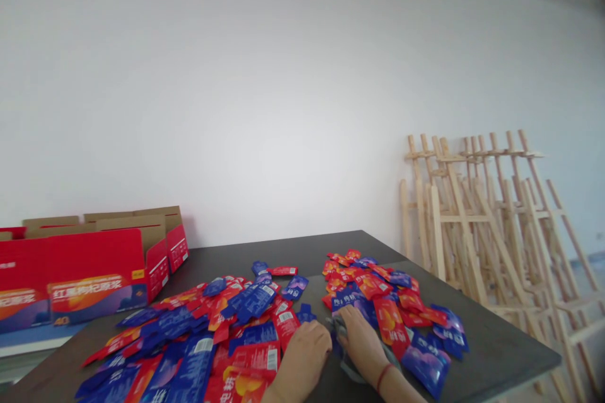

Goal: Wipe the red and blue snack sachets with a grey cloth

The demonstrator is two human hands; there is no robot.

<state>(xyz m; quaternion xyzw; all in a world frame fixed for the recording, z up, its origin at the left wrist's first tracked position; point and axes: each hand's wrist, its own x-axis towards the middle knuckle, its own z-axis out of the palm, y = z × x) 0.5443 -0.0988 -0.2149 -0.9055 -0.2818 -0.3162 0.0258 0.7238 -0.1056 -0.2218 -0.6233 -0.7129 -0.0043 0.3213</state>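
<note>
My left hand (305, 356) is closed, its fingertips turned toward the right hand; what it pinches, if anything, is hidden. My right hand (362, 343) is closed on a crumpled grey cloth (352, 370), which hangs below the palm and shows between the two hands. Just beyond the right fingers lies a blue packet (347, 298), partly covered by them. A large pile of red and blue packets (250, 302) spreads to the left of my left hand. Right of my right hand lies a smaller pile of similar packets (392, 318).
Everything lies on a dark tabletop (501, 340), whose right corner juts out. Open red cardboard boxes (99, 271) stand at the left. Several wooden easels (472, 233) lean against the white wall (283, 107) at the right, beyond the table edge.
</note>
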